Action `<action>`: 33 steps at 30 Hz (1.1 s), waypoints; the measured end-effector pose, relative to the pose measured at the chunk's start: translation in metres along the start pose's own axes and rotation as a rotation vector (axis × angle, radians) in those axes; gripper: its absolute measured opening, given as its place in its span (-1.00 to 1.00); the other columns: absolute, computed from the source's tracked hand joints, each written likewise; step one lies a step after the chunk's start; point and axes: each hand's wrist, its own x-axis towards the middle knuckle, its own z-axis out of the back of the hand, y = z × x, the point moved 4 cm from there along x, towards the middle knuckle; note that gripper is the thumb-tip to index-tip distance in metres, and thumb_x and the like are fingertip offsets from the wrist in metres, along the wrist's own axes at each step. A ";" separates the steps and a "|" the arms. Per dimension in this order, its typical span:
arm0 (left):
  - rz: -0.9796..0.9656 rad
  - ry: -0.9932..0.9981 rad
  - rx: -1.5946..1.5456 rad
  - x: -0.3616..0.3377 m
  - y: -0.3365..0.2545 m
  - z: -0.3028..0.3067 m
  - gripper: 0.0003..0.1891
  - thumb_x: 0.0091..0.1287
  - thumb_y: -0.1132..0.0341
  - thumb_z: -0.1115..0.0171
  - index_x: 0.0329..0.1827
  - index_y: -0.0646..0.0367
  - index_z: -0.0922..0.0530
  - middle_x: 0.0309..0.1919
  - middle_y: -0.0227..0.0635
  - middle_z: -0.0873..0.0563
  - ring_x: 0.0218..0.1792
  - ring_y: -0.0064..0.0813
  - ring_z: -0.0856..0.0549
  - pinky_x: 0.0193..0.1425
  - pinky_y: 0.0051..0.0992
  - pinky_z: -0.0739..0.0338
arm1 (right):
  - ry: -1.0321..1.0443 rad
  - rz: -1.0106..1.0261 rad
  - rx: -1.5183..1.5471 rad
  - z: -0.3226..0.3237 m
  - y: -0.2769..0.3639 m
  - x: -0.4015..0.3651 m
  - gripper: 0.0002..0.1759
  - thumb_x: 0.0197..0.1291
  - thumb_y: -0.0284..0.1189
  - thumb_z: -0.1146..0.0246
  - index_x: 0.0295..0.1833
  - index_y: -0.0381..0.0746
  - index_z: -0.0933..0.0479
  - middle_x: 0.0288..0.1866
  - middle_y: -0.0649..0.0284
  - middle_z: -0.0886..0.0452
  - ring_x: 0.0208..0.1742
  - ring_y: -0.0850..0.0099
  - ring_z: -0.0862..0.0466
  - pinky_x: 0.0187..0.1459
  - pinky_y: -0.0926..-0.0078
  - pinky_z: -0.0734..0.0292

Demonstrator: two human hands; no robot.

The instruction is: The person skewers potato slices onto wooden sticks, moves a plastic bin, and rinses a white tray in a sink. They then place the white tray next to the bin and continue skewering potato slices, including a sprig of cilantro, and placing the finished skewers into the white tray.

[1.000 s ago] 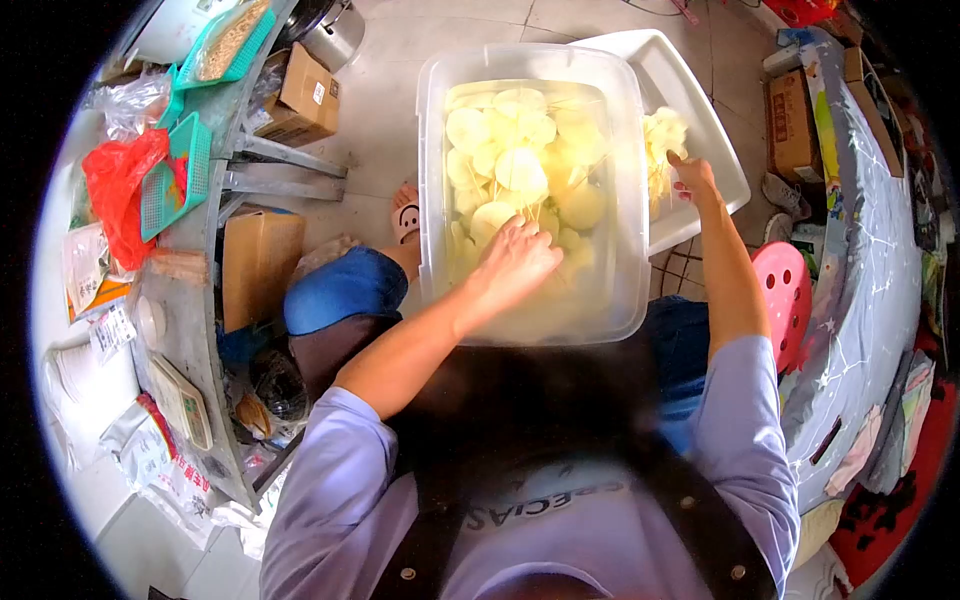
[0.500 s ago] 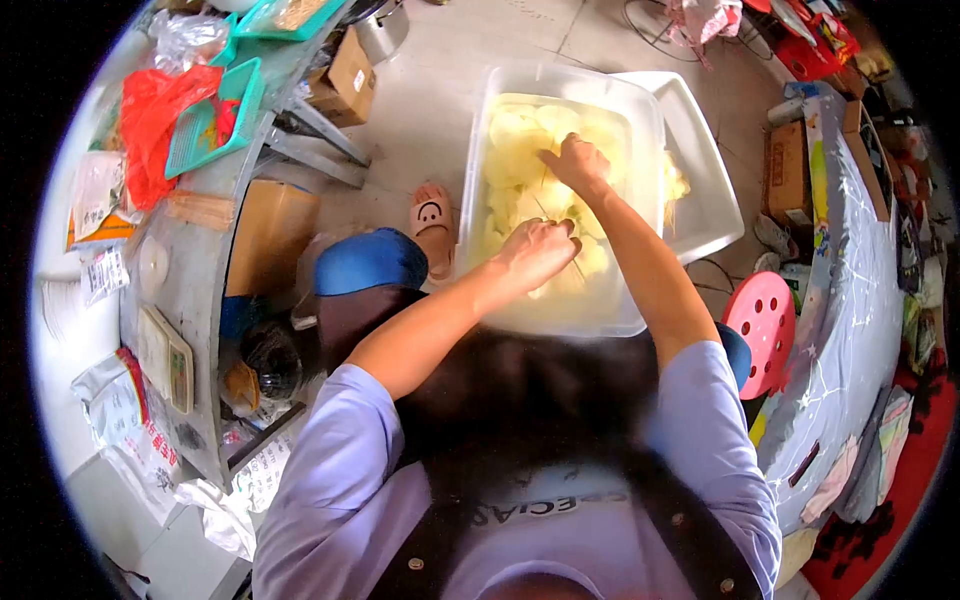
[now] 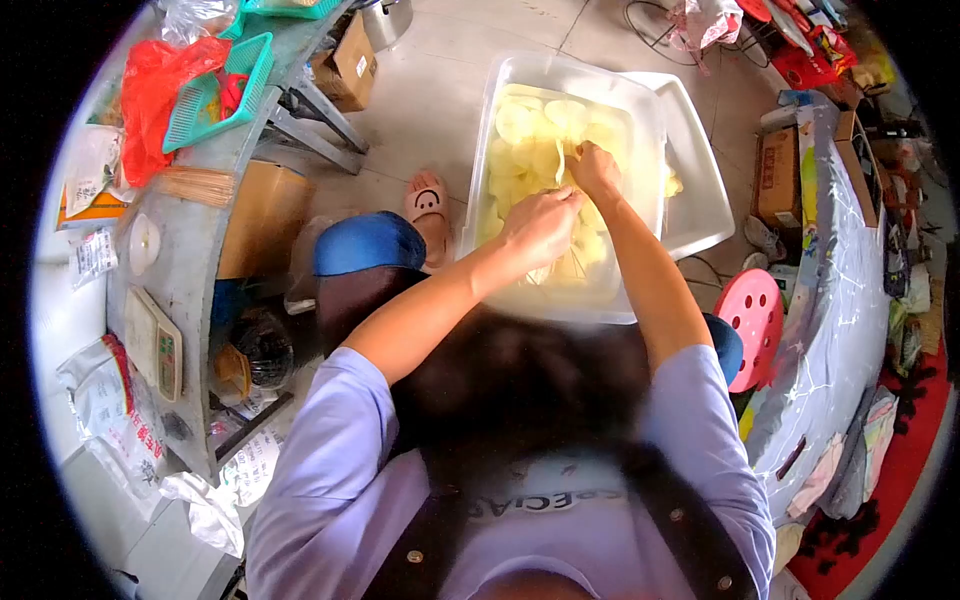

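A translucent plastic tub [image 3: 648,235] stands between my knees, holding many thin, pale yellow slices, which look like potato [image 3: 515,120], in liquid. My left hand [image 3: 545,228] is closed in a pinch over the tub's middle, on a thin skewer mostly hidden by the fingers. One slice [image 3: 560,160] shows edge-on just beyond its fingertips. Close by on the right, my right hand [image 3: 597,170] is closed, with its fingertips together at a slice they largely hide. Some thin sticks [image 3: 538,274] show among the slices below my left hand.
A white tray [image 3: 705,190] with more slices sits against the tub's right side. At left, a grey table bears a bundle of wooden skewers [image 3: 195,185], a green basket [image 3: 255,85] and a scale [image 3: 155,340]. A pink round stool [image 3: 750,325] stands at right.
My right hand has come down toward my left and its fingers have closed. My left hand has risen slightly, and a slice now stands edge-on by its fingertips. The view has shifted a little.
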 end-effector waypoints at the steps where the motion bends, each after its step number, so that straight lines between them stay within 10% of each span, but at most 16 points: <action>1: 0.043 0.007 -0.052 0.003 0.003 0.000 -0.57 0.19 0.51 0.04 0.16 0.30 -0.49 0.10 -0.05 -0.60 -0.07 -0.11 -0.66 0.02 -0.25 -0.56 | -0.005 0.013 0.000 -0.004 -0.002 0.006 -0.64 0.16 -0.11 -0.16 -0.05 -0.08 -0.61 -0.06 0.04 -0.66 -0.01 0.07 -0.64 -0.04 0.21 -0.55; 8: 0.569 0.192 -0.185 0.023 0.032 -0.004 -0.69 0.28 0.26 -0.11 0.05 0.15 -0.54 -0.02 -0.01 -0.65 -0.22 -0.11 -0.68 -0.04 -0.23 -0.53 | -0.011 -0.029 0.118 0.035 -0.043 -0.042 -0.73 0.08 -0.25 -0.24 -0.17 -0.16 -0.65 -0.26 0.13 -0.70 -0.24 0.24 -0.70 -0.20 0.33 -0.56; 16: 0.763 -0.306 -0.508 0.020 0.103 -0.072 -0.24 -0.02 0.35 -0.45 0.17 0.37 -0.15 0.04 0.06 -0.50 0.03 -0.20 -0.60 0.02 -0.32 -0.55 | 0.367 -0.298 0.873 -0.039 -0.019 -0.078 -0.79 0.05 -0.38 -0.37 -0.50 -0.19 -0.50 -0.62 0.37 -0.46 -0.62 0.57 -0.42 -0.65 0.56 -0.17; 25: 0.855 -0.085 -0.995 0.020 0.111 -0.105 -0.86 0.03 0.55 -0.32 -0.34 0.24 -0.59 -0.49 -0.38 -0.62 -0.50 -0.54 -0.58 -0.46 -0.43 -0.45 | 0.542 -0.276 0.802 -0.012 -0.018 -0.106 -0.73 0.04 -0.32 -0.42 -0.55 -0.17 -0.52 -0.69 0.44 -0.36 -0.70 0.61 -0.24 -0.67 0.56 0.00; 33: 0.733 0.008 -0.552 0.020 0.093 -0.078 -0.85 0.04 0.52 -0.20 -0.29 0.28 -0.57 -0.45 -0.21 -0.64 -0.42 -0.39 -0.63 -0.38 -0.38 -0.48 | 0.451 -0.248 0.649 -0.011 -0.036 -0.095 -0.76 0.22 -0.42 -0.17 -0.47 -0.30 -0.48 -0.61 0.26 -0.50 -0.65 0.53 -0.47 -0.67 0.55 -0.25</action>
